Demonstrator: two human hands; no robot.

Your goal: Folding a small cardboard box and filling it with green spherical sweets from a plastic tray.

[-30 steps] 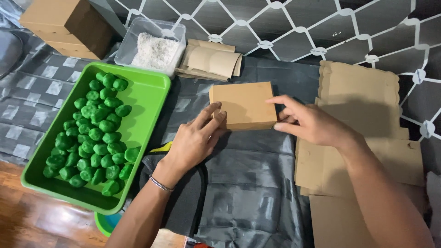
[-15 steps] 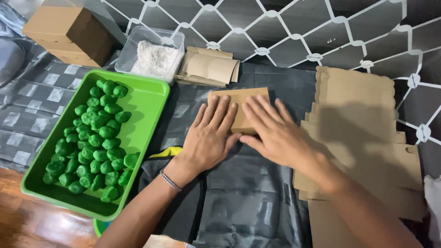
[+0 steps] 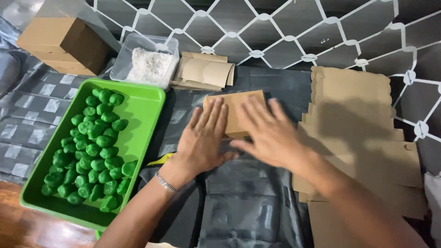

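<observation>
Both of my hands lie flat, fingers spread and clenching nothing: my left hand (image 3: 204, 140) and my right hand (image 3: 271, 135) press down on a small flat cardboard box (image 3: 239, 108) in the middle of the dark-covered desk (image 3: 243, 211). Left of them I see a green tray (image 3: 144, 110) of green balls (image 3: 89, 151). To the right lie flat cardboard blanks (image 3: 363, 133). Farther back sit a clear tub (image 3: 146, 64) of white flakes and a brown box (image 3: 62, 43).
</observation>
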